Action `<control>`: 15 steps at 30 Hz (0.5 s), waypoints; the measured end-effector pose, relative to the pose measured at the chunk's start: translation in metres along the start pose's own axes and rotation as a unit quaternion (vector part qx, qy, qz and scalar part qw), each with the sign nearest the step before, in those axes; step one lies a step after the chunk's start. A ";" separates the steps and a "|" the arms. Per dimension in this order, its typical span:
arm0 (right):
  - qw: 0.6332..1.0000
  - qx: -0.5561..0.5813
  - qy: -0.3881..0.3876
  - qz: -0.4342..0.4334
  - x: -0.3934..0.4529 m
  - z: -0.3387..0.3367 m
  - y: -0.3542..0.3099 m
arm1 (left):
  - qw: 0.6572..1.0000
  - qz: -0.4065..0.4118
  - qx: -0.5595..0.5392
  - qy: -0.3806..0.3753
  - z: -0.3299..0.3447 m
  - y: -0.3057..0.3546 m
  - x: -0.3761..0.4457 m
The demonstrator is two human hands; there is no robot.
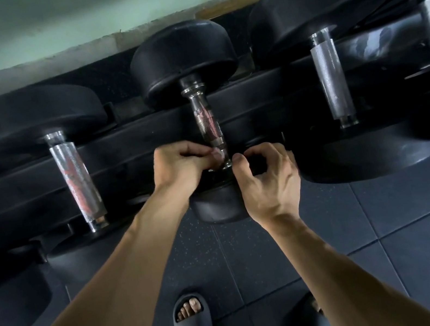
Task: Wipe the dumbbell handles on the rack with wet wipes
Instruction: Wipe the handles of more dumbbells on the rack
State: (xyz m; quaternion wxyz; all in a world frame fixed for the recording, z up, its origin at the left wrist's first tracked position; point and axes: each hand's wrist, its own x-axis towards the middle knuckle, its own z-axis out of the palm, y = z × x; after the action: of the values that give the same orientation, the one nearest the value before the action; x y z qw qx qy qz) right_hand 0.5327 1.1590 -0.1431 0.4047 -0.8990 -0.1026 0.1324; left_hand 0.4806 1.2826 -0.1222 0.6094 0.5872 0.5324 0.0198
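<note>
Two hands are worked at the near end of the middle dumbbell handle [206, 124] on the rack [130, 146]: a whitish wet wipe [220, 156] is pinched there by the left hand [180, 166], the right hand [265, 179] is curled just beside, its grasp unclear, and a stroke up toward the far head is judged next.

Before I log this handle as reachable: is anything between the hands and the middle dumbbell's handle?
Nothing visible. The left hand already touches the near end of the middle dumbbell's handle, with something pale, maybe a wipe, at its fingers. The right hand sits beside it, thumb near the collar.
</note>
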 end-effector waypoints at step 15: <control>1.000 -0.006 0.000 -0.003 -0.001 0.001 0.001 | 0.964 -0.018 -0.226 0.141 0.008 0.038 0.043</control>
State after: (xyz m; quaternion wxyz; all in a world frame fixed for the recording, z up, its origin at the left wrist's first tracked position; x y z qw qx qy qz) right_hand 0.5315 1.1588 -0.1446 0.3996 -0.9011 -0.1059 0.1312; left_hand 0.5275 1.3169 -0.1231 0.6450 0.4155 0.6056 0.2113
